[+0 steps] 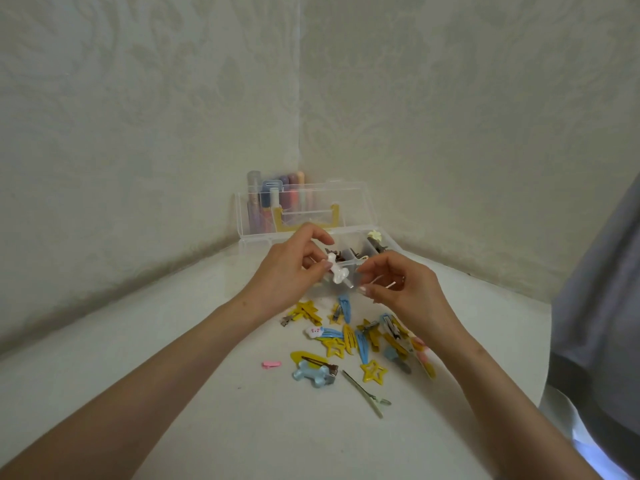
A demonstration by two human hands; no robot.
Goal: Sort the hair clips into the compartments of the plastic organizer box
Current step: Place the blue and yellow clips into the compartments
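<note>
A clear plastic organizer box (349,237) stands open in the table's corner, its lid upright; dark clips and a cream flower clip (375,235) lie in its compartments. My left hand (291,268) pinches a white bone-shaped clip (337,274) just above the box's front. My right hand (401,285) is beside it, thumb and forefinger pinching the clip's metal end. Below the hands lies a loose pile of several yellow and blue clips (360,337), with a blue bone clip (313,372), a small pink clip (271,364) and a long metal clip (367,393).
Several pastel tubes and pens (277,199) stand behind the box lid against the wall. The white table (173,375) ends in a curved edge at the right, where grey-blue fabric (595,323) hangs. Patterned walls meet in the corner behind.
</note>
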